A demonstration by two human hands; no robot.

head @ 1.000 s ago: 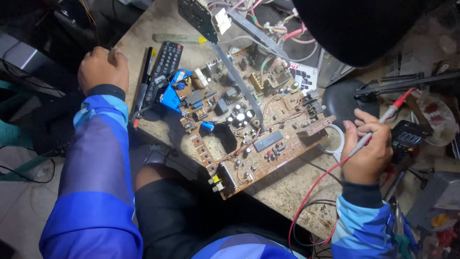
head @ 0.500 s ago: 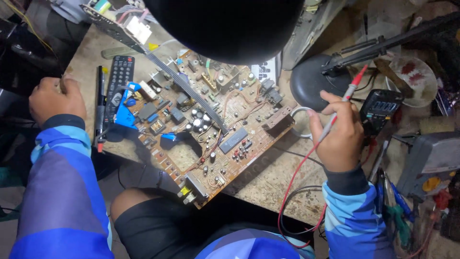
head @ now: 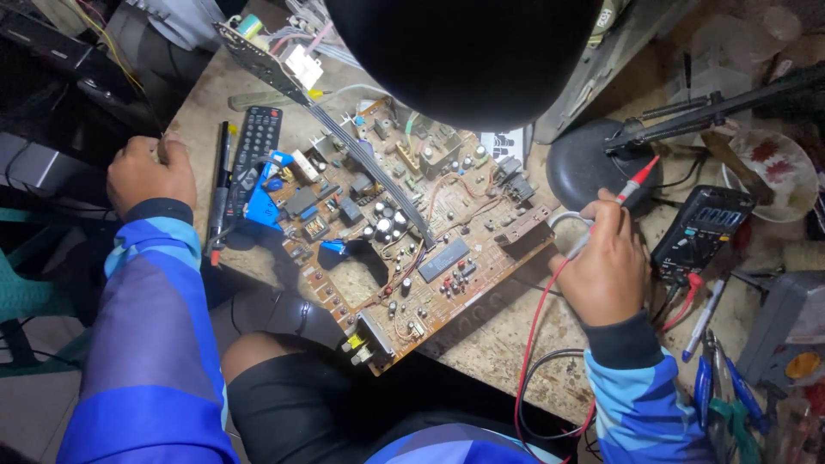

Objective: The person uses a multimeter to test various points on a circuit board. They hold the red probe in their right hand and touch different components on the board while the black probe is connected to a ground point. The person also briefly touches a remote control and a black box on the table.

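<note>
While gripped by right hand [head: 606, 271], red probe [head: 638, 181] points lower-left.

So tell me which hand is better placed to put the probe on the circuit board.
Right. The right hand already holds the red probe and sits at the circuit board edge, beside the multimeter. The left hand rests closed at the table's far side, past the remote.

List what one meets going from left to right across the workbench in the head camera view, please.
Left hand → black remote control → brown circuit board → right hand gripping a red-tipped test probe → black digital multimeter → grey box.
</note>
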